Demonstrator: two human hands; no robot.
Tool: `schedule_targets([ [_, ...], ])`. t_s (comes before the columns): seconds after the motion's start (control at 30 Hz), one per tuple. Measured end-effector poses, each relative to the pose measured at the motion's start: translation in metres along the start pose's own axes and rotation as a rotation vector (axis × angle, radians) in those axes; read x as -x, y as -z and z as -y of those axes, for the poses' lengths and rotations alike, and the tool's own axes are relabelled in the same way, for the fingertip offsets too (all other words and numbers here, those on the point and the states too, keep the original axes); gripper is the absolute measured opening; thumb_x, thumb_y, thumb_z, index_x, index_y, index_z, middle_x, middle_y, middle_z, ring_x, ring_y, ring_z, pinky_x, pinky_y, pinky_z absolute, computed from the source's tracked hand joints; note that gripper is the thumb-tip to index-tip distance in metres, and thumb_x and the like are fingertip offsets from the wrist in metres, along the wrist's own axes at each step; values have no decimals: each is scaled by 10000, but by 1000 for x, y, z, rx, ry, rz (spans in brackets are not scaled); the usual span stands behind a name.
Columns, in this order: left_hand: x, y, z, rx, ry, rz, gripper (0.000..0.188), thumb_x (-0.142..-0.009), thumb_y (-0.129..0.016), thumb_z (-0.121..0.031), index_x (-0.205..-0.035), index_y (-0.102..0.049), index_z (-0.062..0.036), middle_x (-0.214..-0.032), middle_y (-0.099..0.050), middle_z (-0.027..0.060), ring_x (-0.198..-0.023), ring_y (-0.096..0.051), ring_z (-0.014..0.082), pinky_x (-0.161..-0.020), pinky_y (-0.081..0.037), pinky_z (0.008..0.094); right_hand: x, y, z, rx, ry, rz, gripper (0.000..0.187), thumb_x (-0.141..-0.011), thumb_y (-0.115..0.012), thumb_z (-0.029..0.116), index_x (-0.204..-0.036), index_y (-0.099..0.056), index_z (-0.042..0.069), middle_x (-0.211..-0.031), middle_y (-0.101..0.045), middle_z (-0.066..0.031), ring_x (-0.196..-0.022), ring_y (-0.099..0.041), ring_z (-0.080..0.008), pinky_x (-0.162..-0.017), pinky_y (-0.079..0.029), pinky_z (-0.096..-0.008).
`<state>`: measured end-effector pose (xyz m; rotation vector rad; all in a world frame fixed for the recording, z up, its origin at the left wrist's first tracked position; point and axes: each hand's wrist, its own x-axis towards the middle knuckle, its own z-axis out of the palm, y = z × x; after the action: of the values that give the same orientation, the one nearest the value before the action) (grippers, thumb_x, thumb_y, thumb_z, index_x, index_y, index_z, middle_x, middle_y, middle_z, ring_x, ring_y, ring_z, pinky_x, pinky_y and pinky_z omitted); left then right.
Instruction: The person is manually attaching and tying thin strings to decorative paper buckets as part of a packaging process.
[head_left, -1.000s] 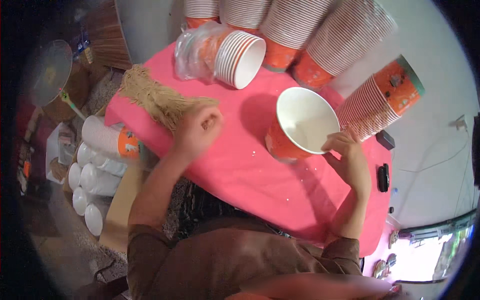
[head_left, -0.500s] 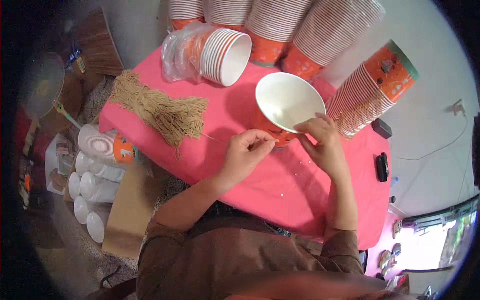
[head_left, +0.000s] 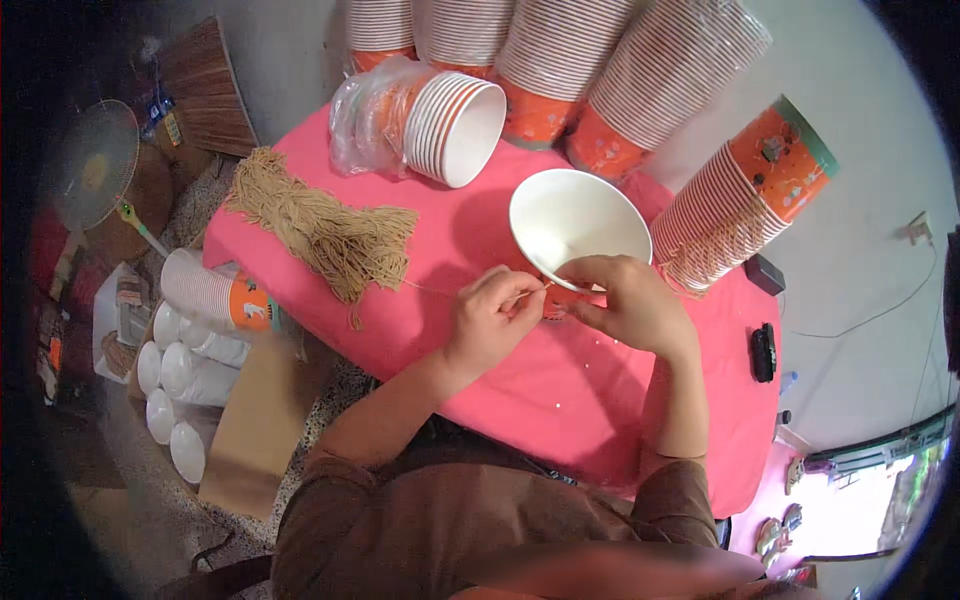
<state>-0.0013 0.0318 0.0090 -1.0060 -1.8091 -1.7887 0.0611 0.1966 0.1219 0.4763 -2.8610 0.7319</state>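
A white-lined paper bucket with an orange printed outside stands on the pink-covered table in front of me, its mouth tipped toward me. My left hand pinches a thin tan cord close to the near rim; the cord trails left to a bundle of tan cords. Over the near rim lies my right hand, fingers inside the bucket and thumb outside, gripping its wall. The thumb and fingertips nearly meet those of the left hand. Whatever lies between the right fingertips is hidden.
Tall stacks of paper buckets line the wall, and another stack with cords draped over it leans at right. A bagged stack lies behind the cord bundle. A black object sits at the right edge. White cups fill a carton lower left.
My right hand has shifted left along the rim, and its fingers now reach inside the bucket. The left hand stays close to the rim with the cord. The whole view has tilted slightly.
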Motion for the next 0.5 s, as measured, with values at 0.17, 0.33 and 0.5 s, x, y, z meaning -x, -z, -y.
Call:
schedule_targets([
  [0.17, -5, -2, -3, -13, -17, 13, 137, -734, -695, 17, -804, -596, -45, -656, -529, 59, -511, -513, 160, -464, -404, 302, 0, 0, 1, 73, -29, 47, 273, -771, -698, 84, -1024, -665, -14, -904, -685, -179, -815, -678, -290, -712, -538, -354],
  [0.33, -7, -3, -1, -32, -11, 48, 151, -728, -699, 17, -800, -581, -44, -671, -550, 66, -537, -550, 182, -484, -433, 304, -2, 2, 0, -78, -91, 35, 224, -810, -678, 78, -1012, -667, -18, -875, -690, -154, -773, -677, -224, -658, -525, -337],
  [0.5, -10, -5, -6, -42, 8, 35, 152, -727, -705, 11, -792, -577, -38, -678, -566, 76, -540, -561, 182, -481, -433, 303, -9, 6, -13, -136, -112, 20, 161, -850, -647, 54, -991, -666, -21, -836, -688, -98, -741, -636, -136, -654, -503, -282],
])
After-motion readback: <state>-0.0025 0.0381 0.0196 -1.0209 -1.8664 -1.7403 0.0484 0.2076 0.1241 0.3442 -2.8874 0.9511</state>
